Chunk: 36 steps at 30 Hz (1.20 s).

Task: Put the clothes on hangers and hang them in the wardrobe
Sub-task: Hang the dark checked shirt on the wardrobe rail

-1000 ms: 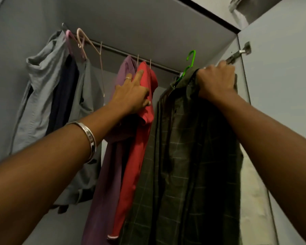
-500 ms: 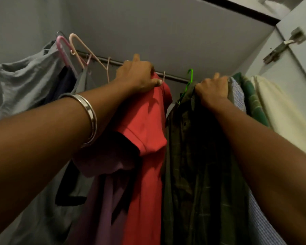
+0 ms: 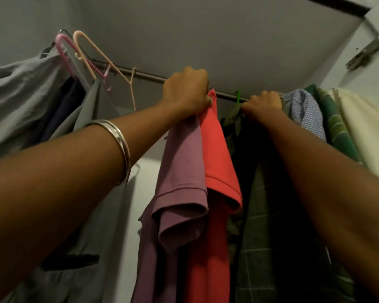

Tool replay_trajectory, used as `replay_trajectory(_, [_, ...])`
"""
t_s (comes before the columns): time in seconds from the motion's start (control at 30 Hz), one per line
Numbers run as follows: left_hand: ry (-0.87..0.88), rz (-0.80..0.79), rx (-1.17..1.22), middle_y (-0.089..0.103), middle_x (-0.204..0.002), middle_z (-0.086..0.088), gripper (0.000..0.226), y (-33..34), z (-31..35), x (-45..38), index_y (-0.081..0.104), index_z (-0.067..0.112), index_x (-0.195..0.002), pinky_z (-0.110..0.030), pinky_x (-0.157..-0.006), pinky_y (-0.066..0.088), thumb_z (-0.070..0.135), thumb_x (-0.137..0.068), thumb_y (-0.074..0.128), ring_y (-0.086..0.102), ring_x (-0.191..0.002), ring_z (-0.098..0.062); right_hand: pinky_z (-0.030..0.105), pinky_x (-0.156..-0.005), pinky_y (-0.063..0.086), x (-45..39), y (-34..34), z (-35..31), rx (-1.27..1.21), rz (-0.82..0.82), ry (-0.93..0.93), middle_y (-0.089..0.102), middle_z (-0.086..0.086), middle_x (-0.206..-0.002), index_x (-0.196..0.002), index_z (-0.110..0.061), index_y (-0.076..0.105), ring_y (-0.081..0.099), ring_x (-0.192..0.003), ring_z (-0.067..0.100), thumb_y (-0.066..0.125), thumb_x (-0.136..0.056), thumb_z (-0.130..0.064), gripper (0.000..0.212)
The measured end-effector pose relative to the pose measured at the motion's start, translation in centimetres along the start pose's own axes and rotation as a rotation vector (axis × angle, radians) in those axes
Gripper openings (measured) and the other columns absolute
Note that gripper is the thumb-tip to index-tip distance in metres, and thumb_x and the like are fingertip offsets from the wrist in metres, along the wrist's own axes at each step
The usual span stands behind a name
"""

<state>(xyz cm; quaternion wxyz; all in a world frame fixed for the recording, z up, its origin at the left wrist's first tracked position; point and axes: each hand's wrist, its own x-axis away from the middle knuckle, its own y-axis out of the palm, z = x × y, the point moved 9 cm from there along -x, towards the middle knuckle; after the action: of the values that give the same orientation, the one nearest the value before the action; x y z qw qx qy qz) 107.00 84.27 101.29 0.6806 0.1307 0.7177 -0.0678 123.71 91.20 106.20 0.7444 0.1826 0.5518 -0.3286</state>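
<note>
Compared with half a second back, the dark green plaid shirt (image 3: 269, 243) sits closer under the rail (image 3: 149, 75) and both hands are higher up, right at rod level; the mauve shirt (image 3: 179, 182) has also swung out from behind the left arm, so its sleeve now shows in full next to the red shirt (image 3: 217, 167). The plaid shirt hangs straight down below the right hand (image 3: 263, 104), whose fingers are curled tight over its shoulder end, with the green hanger (image 3: 238, 97) hook poking up just left of those knuckles, at the rod. Can't tell if the hook is actually over the rod yet. The left hand (image 3: 186, 91) is fisted too, pinching the tops of the red and mauve shirts right under the rail, so those two drop from beneath its fingers. Past the right hand's fingers sit a blue checked shirt (image 3: 304, 112), a green striped one (image 3: 337, 127) and a cream one (image 3: 368, 132). Way off past the left wrist's bangle (image 3: 118, 136) are two pink hangers (image 3: 83, 57) and grey clothes (image 3: 20, 88).
</note>
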Motion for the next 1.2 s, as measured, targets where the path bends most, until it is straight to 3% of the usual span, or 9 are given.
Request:
replay_trajectory(0.17, [0.009, 0.035, 0.067, 0.063, -0.114, -0.02, 0.033, 0.0, 0.2, 0.3, 0.066, 0.02, -0.111, -0.043, -0.082, 0.048, 0.035, -0.083, 0.059, 0.058, -0.105, -0.042, 0.045, -0.096, 0.041, 2.9, -3.0, 2.0, -0.312, 0.119, 0.011, 0.055, 0.022, -0.128, -0.125, -0.01, 0.058, 0.054, -0.119, 0.039, 0.061, -0.091, -0.03, 0.039])
replay_trajectory(0.33, [0.033, -0.018, 0.149, 0.065, -0.112, -0.017, 0.031, -0.7, 1.4, 1.0, 0.067, 0.016, -0.11, -0.043, -0.083, 0.048, 0.03, -0.083, 0.06, 0.058, -0.106, -0.04, 0.041, -0.087, 0.054, 5.5, -2.8, 7.5, -1.326, 0.231, 0.366, 0.067, 0.015, -0.105, -0.106, -0.014, 0.067, 0.064, -0.099, 0.029, 0.08, -0.06, -0.034, 0.052])
replay_trajectory(0.43, [0.015, -0.05, 0.255, 0.066, -0.112, -0.016, 0.029, -1.9, 2.0, 2.1, 0.07, 0.015, -0.107, -0.041, -0.089, 0.047, 0.021, -0.081, 0.06, 0.058, -0.108, -0.036, 0.033, -0.061, 0.057, 8.6, -2.9, 7.4, -1.693, 0.194, 0.481, 0.067, 0.013, -0.103, -0.114, -0.014, 0.058, 0.066, -0.077, 0.02, 0.082, -0.061, -0.015, 0.059])
replay_trajectory(0.5, [0.006, -0.064, 0.342, 0.067, -0.112, -0.015, 0.028, -2.9, 2.3, 3.4, 0.072, 0.018, -0.104, -0.039, -0.092, 0.049, 0.019, -0.078, 0.061, 0.06, -0.106, -0.033, 0.022, -0.041, 0.043, 11.1, -3.5, 5.9, -1.835, 0.079, 0.5, 0.06, 0.013, -0.106, -0.118, -0.016, 0.046, 0.056, -0.062, 0.017, 0.079, -0.068, -0.003, 0.061])
replay_trajectory(0.7, [0.033, -0.299, 0.509, 0.07, -0.107, -0.011, 0.029, -3.9, 4.9, 11.0, 0.071, 0.02, -0.106, -0.04, -0.092, 0.05, 0.017, -0.079, 0.061, 0.063, -0.103, -0.028, 0.031, -0.056, 0.049, 23.8, -4.9, 2.3, -1.709, -0.286, 0.561, 0.063, 0.012, -0.106, -0.137, -0.018, 0.034, 0.06, -0.079, 0.022, 0.071, -0.073, 0.005, 0.077])
replay_trajectory(0.8, [0.052, -0.371, 0.61, 0.07, -0.106, -0.009, 0.035, -5.7, 7.3, 16.1, 0.069, 0.023, -0.111, -0.042, -0.089, 0.051, 0.019, -0.077, 0.061, 0.064, -0.101, -0.03, 0.046, -0.069, 0.057, 31.4, -5.5, 1.7, -1.629, -0.399, 0.59, 0.065, 0.016, -0.105, -0.133, -0.018, 0.038, 0.065, -0.086, 0.027, 0.072, -0.072, 0.005, 0.073])
replay_trajectory(0.9, [0.039, -0.423, 0.715, 0.07, -0.104, -0.002, 0.035, -8.7, 10.3, 21.4, 0.065, 0.026, -0.116, -0.041, -0.088, 0.051, 0.023, -0.081, 0.061, 0.063, -0.101, -0.025, 0.037, -0.056, 0.055, 38.5, -7.8, 2.3, -1.633, -0.488, 0.624, 0.063, 0.011, -0.079, -0.136, -0.016, 0.035, 0.064, -0.071, 0.025, 0.063, -0.08, 0.01, 0.068])
replay_trajectory(1.07, [-0.169, -0.556, 1.089, 0.064, -0.082, 0.006, 0.034, -14.1, 15.9, 29.9, 0.064, 0.026, -0.117, -0.027, -0.078, 0.051, 0.018, -0.084, 0.063, 0.06, -0.078, -0.011, 0.042, -0.076, 0.058, 49.5, -11.7, 8.5, -1.388, -0.449, 0.689, 0.069, 0.008, -0.085, -0.131, -0.022, 0.045, 0.069, -0.078, 0.022, 0.068, -0.085, -0.011, 0.053])
replay_trajectory(1.2, [-0.327, -0.698, 1.341, 0.066, -0.081, 0.004, 0.032, -20.6, 22.3, 37.2, 0.064, 0.024, -0.116, -0.027, -0.078, 0.052, 0.015, -0.086, 0.062, 0.062, -0.076, -0.012, 0.025, -0.061, 0.054, 59.7, -16.4, 15.3, -1.358, -0.495, 0.831, 0.07, 0.01, -0.09, -0.127, -0.022, 0.051, 0.069, -0.071, 0.018, 0.068, -0.088, -0.014, 0.044])
